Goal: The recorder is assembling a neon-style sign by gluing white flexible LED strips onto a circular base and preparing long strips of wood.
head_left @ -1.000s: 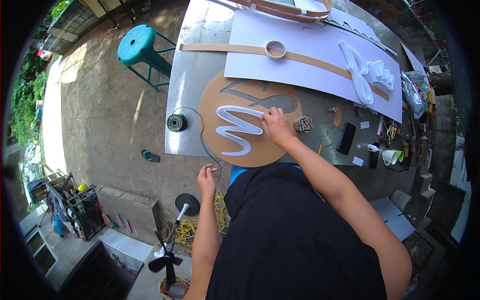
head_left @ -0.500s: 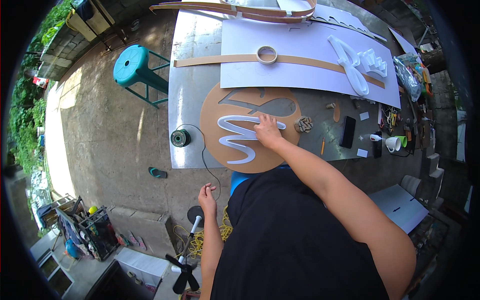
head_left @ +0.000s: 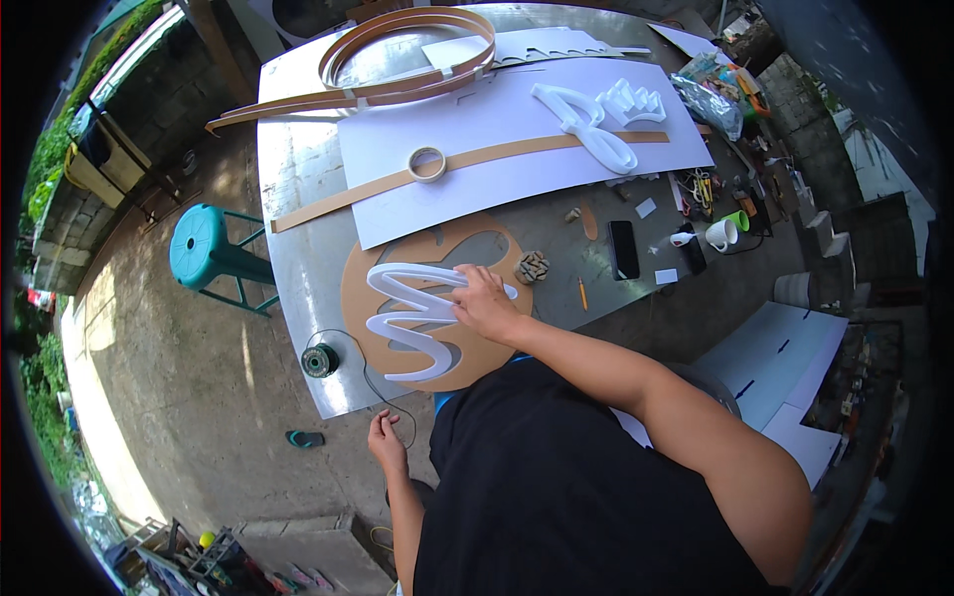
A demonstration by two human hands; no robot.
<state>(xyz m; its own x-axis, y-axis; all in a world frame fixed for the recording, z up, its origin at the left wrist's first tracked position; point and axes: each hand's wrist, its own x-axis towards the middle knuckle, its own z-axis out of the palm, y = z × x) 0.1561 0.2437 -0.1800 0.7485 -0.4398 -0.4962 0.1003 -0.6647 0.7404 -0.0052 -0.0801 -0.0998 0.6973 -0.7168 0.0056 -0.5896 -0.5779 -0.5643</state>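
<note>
My right hand (head_left: 484, 303) grips a white wavy letter-shaped piece (head_left: 407, 324) by its right side. The piece sits over a round brown board (head_left: 360, 268), and dark gaps show along its lower strokes; it looks slightly raised. Another curvy cut-out opens in the board's far part. Below the table's front edge, my left hand (head_left: 388, 440) is closed, fingers curled. A thin dark wire (head_left: 383, 397) loops down to this hand from a dark green spool (head_left: 319, 360) on the table; its end is hidden by the hand.
Beyond the board lie a white sheet (head_left: 378, 214), a brown strip (head_left: 328, 207), a tape roll (head_left: 427, 165) and white shaped pieces (head_left: 586, 129). To the right are a bundle of short rolls (head_left: 532, 267), a pencil (head_left: 582, 294), a phone (head_left: 623, 249) and mugs (head_left: 721, 234). A teal stool (head_left: 199, 244) stands left.
My view has turned, so the table appears rotated and shifted left. The white piece now looks tilted up off the board in my right hand. My left hand stays closed by the wire.
</note>
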